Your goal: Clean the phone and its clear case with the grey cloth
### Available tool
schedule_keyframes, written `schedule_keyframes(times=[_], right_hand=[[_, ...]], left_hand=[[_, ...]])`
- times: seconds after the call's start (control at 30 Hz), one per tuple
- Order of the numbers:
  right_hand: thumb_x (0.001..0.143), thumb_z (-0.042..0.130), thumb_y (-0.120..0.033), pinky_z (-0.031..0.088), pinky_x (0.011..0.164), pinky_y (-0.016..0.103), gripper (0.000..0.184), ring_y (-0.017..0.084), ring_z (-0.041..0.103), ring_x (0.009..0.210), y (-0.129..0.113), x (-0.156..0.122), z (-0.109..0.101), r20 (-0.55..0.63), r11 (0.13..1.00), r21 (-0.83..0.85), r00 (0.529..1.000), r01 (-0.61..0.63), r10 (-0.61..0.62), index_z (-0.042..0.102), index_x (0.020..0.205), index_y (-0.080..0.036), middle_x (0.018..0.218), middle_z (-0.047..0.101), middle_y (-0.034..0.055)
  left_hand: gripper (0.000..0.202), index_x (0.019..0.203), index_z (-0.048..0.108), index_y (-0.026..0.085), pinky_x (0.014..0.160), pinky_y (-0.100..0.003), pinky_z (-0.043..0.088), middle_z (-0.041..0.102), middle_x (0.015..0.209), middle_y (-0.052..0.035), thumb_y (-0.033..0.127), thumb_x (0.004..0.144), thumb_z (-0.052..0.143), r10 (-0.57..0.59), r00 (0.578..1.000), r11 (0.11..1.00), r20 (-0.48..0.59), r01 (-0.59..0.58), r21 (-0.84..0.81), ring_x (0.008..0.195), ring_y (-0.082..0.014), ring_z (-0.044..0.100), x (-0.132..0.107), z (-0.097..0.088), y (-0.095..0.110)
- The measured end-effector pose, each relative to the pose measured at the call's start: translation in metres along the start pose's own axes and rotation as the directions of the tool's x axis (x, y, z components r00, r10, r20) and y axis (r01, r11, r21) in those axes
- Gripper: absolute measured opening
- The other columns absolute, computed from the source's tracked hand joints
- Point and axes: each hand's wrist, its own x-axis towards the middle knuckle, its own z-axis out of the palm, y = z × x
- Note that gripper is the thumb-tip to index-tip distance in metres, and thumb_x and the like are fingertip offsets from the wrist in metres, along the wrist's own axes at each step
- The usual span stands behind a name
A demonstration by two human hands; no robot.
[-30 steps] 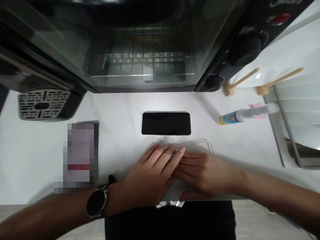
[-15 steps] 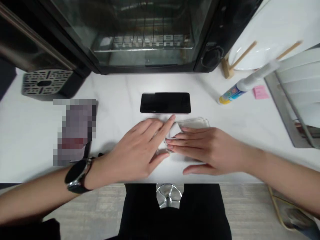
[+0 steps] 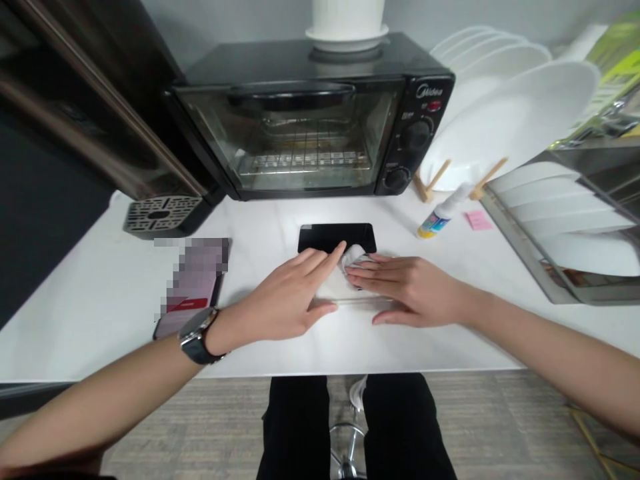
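My left hand (image 3: 287, 297) lies flat on the white counter (image 3: 100, 313), fingers stretched toward a white cloth (image 3: 345, 270). My right hand (image 3: 405, 288) rests flat beside it, fingers pressing on the cloth. The cloth covers a clear phone case (image 3: 350, 301), of which only a near edge shows. Just beyond the fingertips lies a black phone (image 3: 337, 237), screen dark. A watch (image 3: 196, 335) sits on my left wrist.
A black toaster oven (image 3: 310, 120) stands at the back. A small spray bottle (image 3: 443, 215) and a pink note (image 3: 479, 220) lie to the right, near white plates (image 3: 505, 113) and a dish tray (image 3: 560, 227). A second phone (image 3: 193, 283) lies left, by a black grille (image 3: 160, 215).
The view has pulled back and tilted up, showing the whole oven. Both hands stay flat on the cloth; the left fingers have slid slightly toward the black phone.
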Motion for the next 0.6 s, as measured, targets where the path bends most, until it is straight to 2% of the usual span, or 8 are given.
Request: schedule_keyframes(times=[0.07, 0.13, 0.2, 0.27, 0.4, 0.5, 0.6], right_hand=[[0.1, 0.059, -0.064, 0.043, 0.125, 0.054, 0.085, 0.033, 0.057, 0.144, -0.01, 0.009, 0.01, 0.02, 0.999, 0.047, 1.0, 0.013, -0.014, 0.046, 0.156, -0.002, 0.153, 0.057, 0.0235], [0.097, 0.061, -0.067, 0.039, 0.128, 0.054, 0.09, 0.033, 0.055, 0.145, -0.017, 0.014, 0.012, 0.039, 0.992, 0.115, 0.998, 0.043, -0.048, 0.045, 0.157, -0.001, 0.153, 0.057, 0.0229], [0.099, 0.062, -0.063, 0.039, 0.128, 0.051, 0.081, 0.03, 0.058, 0.143, -0.017, 0.014, 0.008, 0.045, 0.983, 0.17, 0.996, 0.068, -0.077, 0.051, 0.153, -0.004, 0.151, 0.06, 0.0186], [0.102, 0.061, -0.056, 0.045, 0.125, 0.046, 0.064, 0.026, 0.064, 0.137, -0.012, 0.008, -0.001, 0.031, 0.98, 0.187, 0.996, 0.073, -0.081, 0.061, 0.145, -0.008, 0.147, 0.066, 0.0138], [0.106, 0.059, -0.04, 0.055, 0.115, 0.039, 0.036, 0.02, 0.073, 0.124, 0.006, -0.008, -0.016, -0.026, 0.985, 0.144, 0.996, 0.092, -0.089, 0.072, 0.129, -0.014, 0.131, 0.077, 0.0082], [0.106, 0.061, -0.04, 0.057, 0.113, 0.039, 0.035, 0.021, 0.074, 0.122, 0.013, -0.016, -0.017, -0.07, 0.995, 0.062, 0.995, 0.082, -0.078, 0.075, 0.124, -0.014, 0.129, 0.078, 0.009], [0.104, 0.064, -0.039, 0.059, 0.112, 0.043, 0.033, 0.024, 0.076, 0.117, 0.012, -0.021, -0.015, -0.106, 0.999, -0.039, 0.994, -0.01, 0.006, 0.077, 0.121, -0.014, 0.125, 0.079, 0.0089]], left_hand=[[0.089, 0.169, 0.009, 0.016, 0.111, -0.046, 0.048, 0.057, 0.14, -0.0141, 0.04, 0.102, 0.062, -0.017, 1.0, 1.0, -0.021, 0.016, -0.018, 0.128, -0.0285, 0.053, -0.002, 0.003, 0.004], [0.087, 0.169, 0.011, 0.016, 0.112, -0.046, 0.048, 0.056, 0.143, -0.0144, 0.04, 0.103, 0.062, -0.03, 0.999, 0.999, -0.026, 0.029, -0.032, 0.132, -0.0286, 0.052, -0.003, 0.005, 0.008], [0.082, 0.168, 0.015, 0.015, 0.115, -0.047, 0.046, 0.055, 0.145, -0.0151, 0.041, 0.104, 0.059, -0.031, 0.999, 0.999, -0.029, 0.03, -0.013, 0.135, -0.0293, 0.05, -0.005, 0.007, 0.012], [0.08, 0.168, 0.016, 0.013, 0.117, -0.049, 0.045, 0.054, 0.147, -0.0164, 0.041, 0.105, 0.056, -0.025, 0.999, 0.999, -0.03, 0.026, 0.033, 0.136, -0.0309, 0.049, -0.007, 0.009, 0.014], [0.076, 0.168, 0.017, 0.008, 0.118, -0.053, 0.044, 0.052, 0.148, -0.0193, 0.037, 0.106, 0.051, -0.023, 0.999, 0.993, -0.036, 0.027, 0.112, 0.136, -0.0342, 0.048, -0.011, 0.01, 0.02], [0.074, 0.168, 0.018, 0.009, 0.114, -0.056, 0.047, 0.054, 0.146, -0.0198, 0.036, 0.106, 0.05, -0.026, 0.999, 0.991, -0.041, 0.031, 0.13, 0.132, -0.0357, 0.049, -0.013, 0.009, 0.023], [0.075, 0.168, 0.019, 0.01, 0.113, -0.059, 0.048, 0.055, 0.144, -0.0201, 0.035, 0.106, 0.051, -0.023, 0.998, 0.99, -0.057, 0.03, 0.135, 0.13, -0.0372, 0.051, -0.013, 0.008, 0.024]])
